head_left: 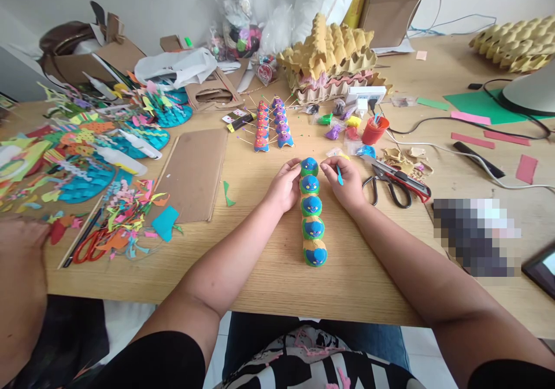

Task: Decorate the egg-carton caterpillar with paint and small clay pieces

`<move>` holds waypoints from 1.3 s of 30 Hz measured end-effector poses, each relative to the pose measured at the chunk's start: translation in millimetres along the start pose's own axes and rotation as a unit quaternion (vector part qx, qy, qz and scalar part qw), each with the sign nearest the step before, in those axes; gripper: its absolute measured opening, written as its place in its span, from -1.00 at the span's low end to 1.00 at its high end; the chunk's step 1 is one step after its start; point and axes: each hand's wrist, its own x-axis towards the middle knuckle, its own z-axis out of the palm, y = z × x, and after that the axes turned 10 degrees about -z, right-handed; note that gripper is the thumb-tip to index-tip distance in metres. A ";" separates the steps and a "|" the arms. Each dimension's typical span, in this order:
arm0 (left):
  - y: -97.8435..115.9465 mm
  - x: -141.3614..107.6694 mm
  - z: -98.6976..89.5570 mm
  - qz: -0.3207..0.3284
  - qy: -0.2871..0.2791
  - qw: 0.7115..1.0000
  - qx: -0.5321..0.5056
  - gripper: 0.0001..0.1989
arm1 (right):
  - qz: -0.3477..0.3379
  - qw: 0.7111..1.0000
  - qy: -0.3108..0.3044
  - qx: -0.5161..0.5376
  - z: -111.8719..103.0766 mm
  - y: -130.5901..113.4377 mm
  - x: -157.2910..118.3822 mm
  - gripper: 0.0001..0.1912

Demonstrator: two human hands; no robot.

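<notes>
A strip of several egg-carton bumps (311,206), covered in blue and green with small face-like details, lies lengthwise on the table in front of me. My left hand (287,185) grips its upper left side, fingers closed against the edge. Just right of the strip's far end, my right hand (346,182) is closed round a small light-blue tool (340,175). Its fingertips are near the top bump; whether they touch it is unclear. Beyond my hands stand two decorated strips, one red and blue (261,128), the other purple and blue (282,124), with thin sticks poking out.
Black-handled scissors (399,195) and a red cutter (407,182) lie right of my right hand. A red cup (375,130) stands behind. Brown cardboard (191,175) and paper scraps (130,210) lie left. Another person's arm (21,285) rests at the left edge. Egg trays (329,59) are stacked behind.
</notes>
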 end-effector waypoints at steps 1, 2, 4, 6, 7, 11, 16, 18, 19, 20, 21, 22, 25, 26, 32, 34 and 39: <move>0.0 0.2 -0.2 -0.001 0.003 1.000 0.001 -0.82 | -0.002 1.000 -0.001 0.001 0.3 -0.8 -0.3 -0.46; 0.0 0.2 -0.3 -0.003 0.004 1.000 -0.002 -0.83 | -0.003 1.000 -0.001 0.001 0.6 -1.5 -0.5 -0.45; 0.4 -0.1 -0.1 -0.007 0.005 1.000 -0.009 -0.86 | -0.006 1.000 0.002 0.002 1.1 -2.5 -1.0 -0.44; 1.0 -0.6 0.5 -0.009 0.000 1.000 -0.017 -0.87 | -0.007 1.000 0.006 0.005 1.6 -2.7 -1.3 -0.44; 1.3 -0.9 0.8 -0.010 -0.003 1.000 -0.022 -0.87 | -0.008 1.000 0.007 0.007 1.7 -2.7 -1.4 -0.44; 2.3 -1.7 2.0 -0.016 -0.007 0.999 -0.029 -0.87 | -0.012 1.000 0.009 0.001 1.8 -2.2 -1.4 -0.44; 2.4 -0.9 1.2 -0.010 0.004 1.000 0.001 -0.82 | -0.011 1.000 0.013 -0.011 0.2 -2.5 -0.8 -0.44; 2.5 -0.7 0.8 -0.012 0.008 1.000 0.003 -0.81 | -0.007 1.000 0.021 -0.002 -0.5 -3.6 -0.9 -0.43; 2.6 -0.7 0.9 -0.015 0.009 1.000 0.001 -0.81 | -0.003 1.000 0.023 0.010 -0.6 -4.4 -1.2 -0.43; 2.8 -0.8 1.1 -0.019 0.010 1.000 -0.004 -0.82 | 0.003 0.999 0.022 0.025 -0.6 -5.3 -1.6 -0.43; 3.1 -1.1 1.5 -0.022 0.011 1.000 -0.010 -0.84 | 0.009 0.999 0.020 0.042 -0.4 -6.3 -2.1 -0.43; 3.4 -1.5 2.1 -0.025 0.010 0.999 -0.018 -0.86 | 0.014 0.998 0.015 0.055 0.0 -7.1 -2.6 -0.43; 4.1 -2.8 3.8 -0.026 0.005 0.999 -0.033 -0.88 | 0.009 0.998 0.009 0.058 1.4 -8.7 -4.1 -0.44; 4.2 -3.0 4.1 -0.026 0.007 0.999 -0.032 -0.88 | 0.005 0.999 0.011 0.049 1.6 -8.9 -4.4 -0.44; 3.1 -1.4 2.3 -0.014 0.018 1.000 -0.003 -0.85 | -0.007 0.998 0.055 0.024 1.3 -10.2 -4.7 -0.44; 2.8 -0.6 1.5 -0.012 0.017 1.000 0.001 -0.82 | -0.013 0.998 0.053 0.028 1.5 -10.0 -4.7 -0.45; 3.1 -1.4 2.5 -0.019 0.004 0.999 -0.031 -0.85 | -0.025 0.998 0.045 0.035 3.0 -4.8 -4.7 -0.49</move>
